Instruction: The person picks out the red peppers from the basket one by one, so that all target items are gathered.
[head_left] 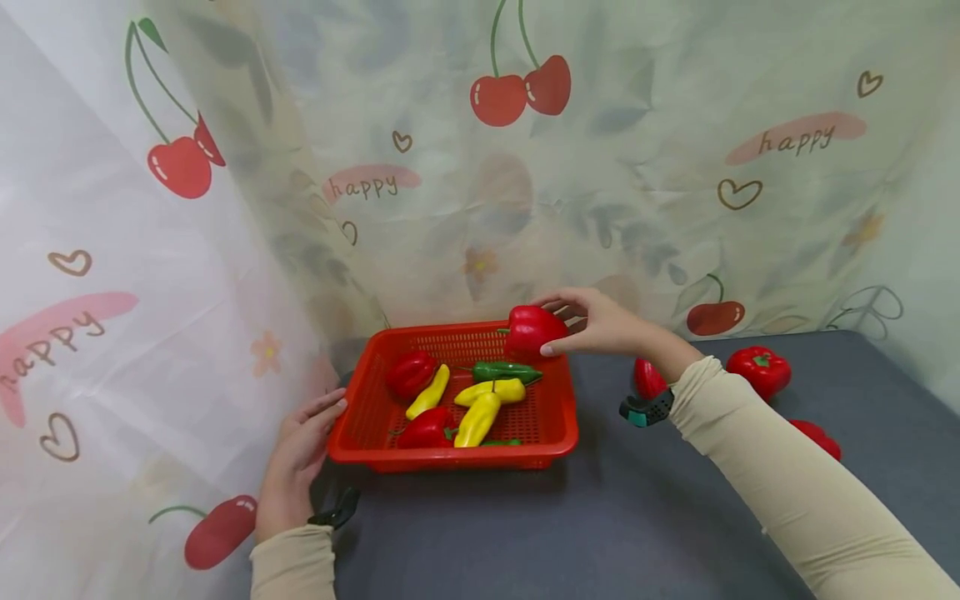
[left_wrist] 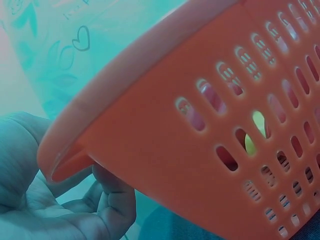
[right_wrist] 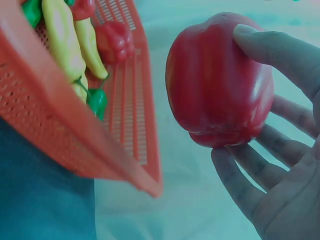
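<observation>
My right hand (head_left: 603, 321) holds a red bell pepper (head_left: 531, 329) over the back right corner of an orange-red plastic basket (head_left: 450, 457). In the right wrist view the thumb lies on one side of that pepper (right_wrist: 217, 80) and the fingertips on the other. At the basket's left end, my left hand (head_left: 296, 458) grips the rim; the left wrist view has its fingers (left_wrist: 117, 200) curled beneath the lip. Inside the basket lie red bell peppers (head_left: 427, 429), several yellow peppers (head_left: 477, 419) and green peppers (head_left: 502, 372), one mostly hidden by the front wall.
Further red bell peppers (head_left: 759, 371) lie on the grey tabletop (head_left: 600, 533) to the right, one partly behind the right wrist and one partly behind the sleeve. A cherry-printed curtain (head_left: 600, 183) hangs behind the table and along its left side.
</observation>
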